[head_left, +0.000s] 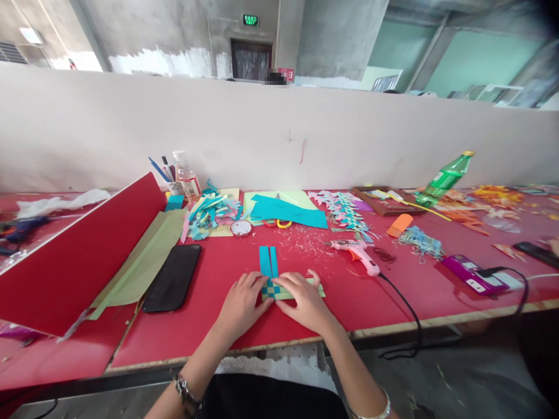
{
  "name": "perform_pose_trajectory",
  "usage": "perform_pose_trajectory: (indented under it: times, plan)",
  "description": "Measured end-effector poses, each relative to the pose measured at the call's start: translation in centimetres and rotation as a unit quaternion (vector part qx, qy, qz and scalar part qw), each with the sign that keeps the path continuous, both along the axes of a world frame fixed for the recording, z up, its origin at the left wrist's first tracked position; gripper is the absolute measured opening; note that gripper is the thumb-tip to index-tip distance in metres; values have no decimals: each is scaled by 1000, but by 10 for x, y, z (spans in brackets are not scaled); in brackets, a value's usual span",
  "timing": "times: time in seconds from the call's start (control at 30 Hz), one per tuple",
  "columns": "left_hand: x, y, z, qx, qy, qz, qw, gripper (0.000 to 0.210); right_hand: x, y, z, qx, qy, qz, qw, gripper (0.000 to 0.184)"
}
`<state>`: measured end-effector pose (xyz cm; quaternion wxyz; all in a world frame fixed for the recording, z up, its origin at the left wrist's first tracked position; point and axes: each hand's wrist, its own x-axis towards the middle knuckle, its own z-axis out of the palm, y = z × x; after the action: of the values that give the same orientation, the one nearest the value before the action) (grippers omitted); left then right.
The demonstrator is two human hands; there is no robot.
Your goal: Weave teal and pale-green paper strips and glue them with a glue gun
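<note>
A small checkered weave of blue and pale green paper strips (268,265) lies on the table in front of me. Two blue strips stick out from it toward the back, and green ones run to the right under my fingers. My left hand (242,302) grips the weave's left edge, thumb and fingertips at the checks. From the other side, my right hand (303,299) pinches the green strips, its little finger lifted. Both thumbs come close together at the front edge; part of the weave is hidden under the fingers.
A black phone (172,278) lies left, beside a red upright board (87,250). To the right rest a pink glue gun (358,251) with a cable and a purple power strip (474,273). Paper scraps (213,212), a tape roll (241,228) and a tilted green bottle (445,180) sit behind.
</note>
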<state>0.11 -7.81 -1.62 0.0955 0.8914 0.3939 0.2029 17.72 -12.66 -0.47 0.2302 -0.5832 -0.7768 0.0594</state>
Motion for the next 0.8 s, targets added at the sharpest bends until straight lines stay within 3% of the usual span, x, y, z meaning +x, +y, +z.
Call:
perform_pose_trajectory:
  times: [0.27,0.47,0.8]
  plan:
    - [0,1,-4,1,-9,0,1000,35,-8,5,10,2,-37,6,999,32]
    - [-1,3,-8,6,-9,9,1000,44,-15,9,4,14,-75,-5,997,32]
    - [0,1,-1,-12,-8,4,1000,37,-15,8,3,20,-85,-10,996,31]
